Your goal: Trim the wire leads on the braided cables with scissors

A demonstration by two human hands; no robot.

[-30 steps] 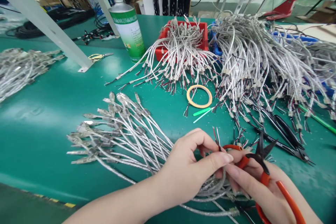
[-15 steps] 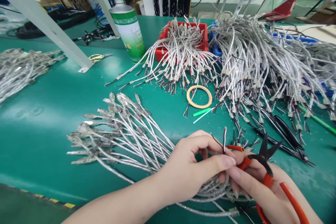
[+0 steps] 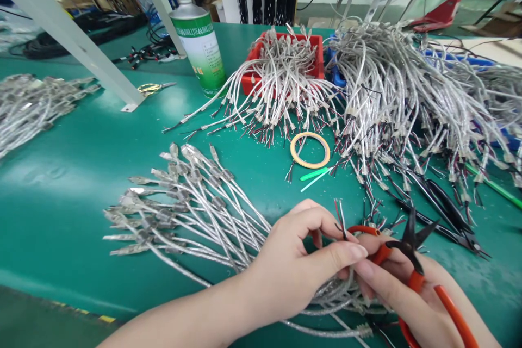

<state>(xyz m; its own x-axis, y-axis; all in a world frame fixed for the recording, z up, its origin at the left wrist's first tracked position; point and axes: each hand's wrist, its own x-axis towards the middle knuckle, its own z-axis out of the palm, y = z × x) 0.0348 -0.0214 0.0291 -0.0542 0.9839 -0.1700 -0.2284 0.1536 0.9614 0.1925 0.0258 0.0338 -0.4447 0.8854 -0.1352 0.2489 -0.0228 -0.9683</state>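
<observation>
My left hand (image 3: pixel 314 250) pinches the end of a clear-jacketed cable between thumb and fingers. From the pinch stick up thin stripped wires (image 3: pixel 341 215), red, white and black. My right hand (image 3: pixel 402 288) has a pair of orange-handled scissors (image 3: pixel 411 247) hooked in it, the dark blades apart and pointing away from me. The right thumb and fingertips meet the left ones at the same cable, whose lower length is partly hidden by the hands. Beneath them, a bundle of silvery cables (image 3: pixel 212 209) fans leftward to its connector ends.
Heaped cables fill a red bin (image 3: pixel 248 84) and spill from blue bins (image 3: pixel 336 73). Beyond my hands lie a tape roll (image 3: pixel 294 156), a green stick (image 3: pixel 314 174) and black pliers (image 3: pixel 446 206). A metal can (image 3: pixel 199 49) stands beside a white post (image 3: pixel 81 38).
The thin wires at the cable's end have shifted: red and white now stand close together, and the black one is bent lower. Both hands hold nearly the same place.
</observation>
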